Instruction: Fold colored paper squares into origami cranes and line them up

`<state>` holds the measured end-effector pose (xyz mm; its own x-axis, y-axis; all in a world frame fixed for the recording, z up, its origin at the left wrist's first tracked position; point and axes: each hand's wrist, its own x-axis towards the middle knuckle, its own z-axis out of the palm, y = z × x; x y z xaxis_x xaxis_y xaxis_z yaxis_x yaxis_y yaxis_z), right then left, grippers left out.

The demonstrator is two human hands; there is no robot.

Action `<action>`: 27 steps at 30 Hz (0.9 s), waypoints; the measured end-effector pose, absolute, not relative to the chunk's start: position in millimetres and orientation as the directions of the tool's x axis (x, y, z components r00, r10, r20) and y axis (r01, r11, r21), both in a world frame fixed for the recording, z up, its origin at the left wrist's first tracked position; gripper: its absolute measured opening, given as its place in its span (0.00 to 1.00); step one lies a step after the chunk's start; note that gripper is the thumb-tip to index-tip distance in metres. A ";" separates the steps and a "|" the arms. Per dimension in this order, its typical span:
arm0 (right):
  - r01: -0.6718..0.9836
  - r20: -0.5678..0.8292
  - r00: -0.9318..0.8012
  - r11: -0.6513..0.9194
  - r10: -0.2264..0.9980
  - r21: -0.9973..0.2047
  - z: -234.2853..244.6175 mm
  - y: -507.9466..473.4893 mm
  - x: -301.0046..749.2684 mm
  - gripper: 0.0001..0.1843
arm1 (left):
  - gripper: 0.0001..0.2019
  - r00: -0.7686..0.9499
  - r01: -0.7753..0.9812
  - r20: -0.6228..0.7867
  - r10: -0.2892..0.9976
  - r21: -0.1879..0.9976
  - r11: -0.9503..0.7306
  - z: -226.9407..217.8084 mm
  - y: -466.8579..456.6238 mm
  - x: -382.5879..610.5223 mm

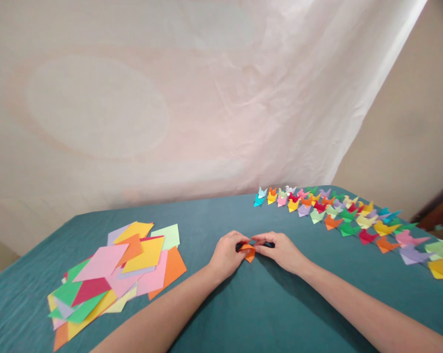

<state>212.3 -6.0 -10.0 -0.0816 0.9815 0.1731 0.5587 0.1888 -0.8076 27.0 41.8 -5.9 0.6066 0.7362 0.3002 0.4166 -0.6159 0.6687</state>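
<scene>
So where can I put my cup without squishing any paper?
Bare teal cloth lies beyond the left hand and right hand, between the pile of paper squares and the rows of folded paper figures. The near cloth between the forearms is free too. Crowded: the right side with figures, the left with squares.

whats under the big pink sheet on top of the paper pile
A green sheet and a red sheet stick out from beneath the pink sheet, all lying on the teal cloth. How far they run under it, and any sheets wholly covered, cannot be seen.
</scene>
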 end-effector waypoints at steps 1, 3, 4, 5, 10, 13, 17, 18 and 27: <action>0.564 0.178 -0.079 0.191 0.981 -0.803 -10.4 -5.8 211.5 0.17 | 0.13 0.606 0.414 0.303 0.735 0.669 -0.617 -6.1 41.8 26.9; 0.575 0.190 -0.074 0.198 0.979 -0.794 -11.1 -5.3 209.8 0.16 | 0.13 0.606 0.412 0.309 0.733 0.666 -0.622 -6.4 41.6 26.7; 0.579 0.196 -0.072 0.201 0.978 -0.790 -11.4 -5.1 209.0 0.16 | 0.13 0.605 0.413 0.311 0.733 0.664 -0.623 -6.4 41.5 26.6; 0.584 0.200 -0.068 0.201 0.977 -0.787 -11.6 -4.9 208.2 0.16 | 0.13 0.604 0.416 0.313 0.733 0.661 -0.625 -6.2 41.3 26.6; 0.602 0.204 -0.059 0.198 0.977 -0.774 -11.7 -5.1 205.7 0.17 | 0.13 0.596 0.435 0.313 0.739 0.648 -0.625 -4.2 40.6 27.0; 0.616 0.208 -0.053 0.196 0.977 -0.763 -11.1 -5.9 204.1 0.17 | 0.13 0.587 0.447 0.314 0.747 0.644 -0.621 -3.3 40.3 27.2; 0.644 0.213 -0.039 0.187 0.976 -0.742 -9.8 -6.6 201.9 0.17 | 0.13 0.579 0.459 0.307 0.755 0.643 -0.613 -3.6 40.4 27.0; 0.651 0.214 -0.041 0.188 0.976 -0.736 -9.6 -6.6 201.5 0.17 | 0.13 0.578 0.460 0.306 0.756 0.643 -0.612 -3.8 40.4 27.0; 0.683 0.241 -0.017 0.187 0.970 -0.706 -12.7 -4.7 200.2 0.16 | 0.16 0.566 0.443 0.282 0.775 0.688 -0.574 -7.1 41.7 25.9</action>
<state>200.2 -4.7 -12.7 -0.0175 0.9704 0.2407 0.6827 0.1875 -0.7062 25.9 41.7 -7.1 0.5656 0.7749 0.2822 0.4434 -0.5742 0.6882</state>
